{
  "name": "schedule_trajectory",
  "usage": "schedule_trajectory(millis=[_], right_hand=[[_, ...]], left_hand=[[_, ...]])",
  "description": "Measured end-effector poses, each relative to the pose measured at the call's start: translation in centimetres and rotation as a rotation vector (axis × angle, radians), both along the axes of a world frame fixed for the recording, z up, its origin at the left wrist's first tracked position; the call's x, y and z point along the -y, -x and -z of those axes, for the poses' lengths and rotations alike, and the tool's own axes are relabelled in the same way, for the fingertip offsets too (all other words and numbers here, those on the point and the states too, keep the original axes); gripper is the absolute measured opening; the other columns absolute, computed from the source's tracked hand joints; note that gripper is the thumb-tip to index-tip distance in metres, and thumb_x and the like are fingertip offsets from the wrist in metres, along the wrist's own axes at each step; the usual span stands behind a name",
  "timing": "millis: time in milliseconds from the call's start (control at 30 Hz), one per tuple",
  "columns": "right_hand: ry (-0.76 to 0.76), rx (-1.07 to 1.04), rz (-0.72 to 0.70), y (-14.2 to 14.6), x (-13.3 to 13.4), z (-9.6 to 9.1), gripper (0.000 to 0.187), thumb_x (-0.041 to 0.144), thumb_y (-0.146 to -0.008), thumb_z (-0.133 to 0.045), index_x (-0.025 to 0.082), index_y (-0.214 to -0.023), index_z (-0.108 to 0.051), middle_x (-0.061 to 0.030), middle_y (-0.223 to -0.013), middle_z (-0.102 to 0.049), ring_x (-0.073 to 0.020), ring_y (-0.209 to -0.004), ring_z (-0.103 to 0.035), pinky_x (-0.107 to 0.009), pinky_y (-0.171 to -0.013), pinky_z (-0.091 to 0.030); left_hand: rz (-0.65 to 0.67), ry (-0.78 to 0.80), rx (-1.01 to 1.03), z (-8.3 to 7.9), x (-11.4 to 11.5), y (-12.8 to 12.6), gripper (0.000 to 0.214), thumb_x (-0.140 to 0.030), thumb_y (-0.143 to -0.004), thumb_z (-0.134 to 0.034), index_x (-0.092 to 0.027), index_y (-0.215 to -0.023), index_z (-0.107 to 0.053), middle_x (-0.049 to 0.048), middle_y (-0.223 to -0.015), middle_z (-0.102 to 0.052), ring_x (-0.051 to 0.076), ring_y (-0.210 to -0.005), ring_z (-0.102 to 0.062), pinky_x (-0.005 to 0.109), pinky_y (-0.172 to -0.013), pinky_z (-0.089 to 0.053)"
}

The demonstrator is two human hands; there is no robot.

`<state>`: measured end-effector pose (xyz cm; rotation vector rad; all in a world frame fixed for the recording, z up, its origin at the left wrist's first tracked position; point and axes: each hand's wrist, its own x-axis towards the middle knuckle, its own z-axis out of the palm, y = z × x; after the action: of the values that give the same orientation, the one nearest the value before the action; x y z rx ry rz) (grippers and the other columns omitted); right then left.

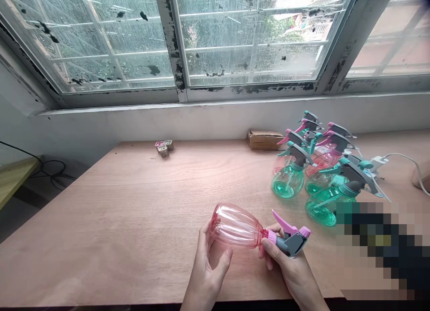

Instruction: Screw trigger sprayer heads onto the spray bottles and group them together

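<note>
A pink transparent spray bottle (235,226) lies sideways in the air above the front of the table, its grey and pink trigger head pointing right. My left hand (210,257) cups the rounded base end, thumb below and fingers behind it. My right hand (285,262) grips the pink collar at the neck between thumb and fingers; some of those fingers are hidden behind the bottle. To the right stand several green and pink spray bottles with trigger heads, among them a green spray bottle (288,182). Another green spray bottle (324,206) leans over on its side.
A cardboard box (265,140) sits against the wall at the back. Small patterned blocks (163,148) lie at the back left of the wooden table (134,221). A white plug with a cable (378,162) is behind the bottles. A pixelated patch covers the lower right.
</note>
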<state>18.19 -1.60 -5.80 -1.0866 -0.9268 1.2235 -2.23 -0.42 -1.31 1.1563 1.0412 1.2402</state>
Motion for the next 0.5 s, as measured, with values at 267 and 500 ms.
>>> schedule_trajectory(millis=[267,500], right_hand=[[0.033,0.023,0.066,0.9,0.3,-1.6,0.037,0.05,-0.087,-0.087,0.022,-0.097,-0.064,0.002,-0.065,-0.071,-0.0129,-0.051,-0.055,-0.027,-0.054,-0.042],[0.03,0.026,0.071,1.0,0.2,-1.8,0.037,0.05,-0.087,-0.087,0.022,-0.098,-0.066,0.0015,-0.065,-0.072,-0.0124,-0.049,-0.055,-0.027,-0.053,-0.043]], left_hand=[[-0.042,0.103,0.056,-0.7,-0.3,0.1,0.056,-0.05,-0.092,-0.078,-0.025,-0.138,-0.06,0.0137,-0.149,-0.066,0.037,-0.143,-0.058,0.051,-0.119,-0.045],[0.004,0.115,0.09,-0.2,-0.8,0.5,0.056,-0.044,-0.091,-0.082,-0.027,-0.141,-0.062,0.0104,-0.151,-0.067,0.032,-0.145,-0.058,0.045,-0.122,-0.044]])
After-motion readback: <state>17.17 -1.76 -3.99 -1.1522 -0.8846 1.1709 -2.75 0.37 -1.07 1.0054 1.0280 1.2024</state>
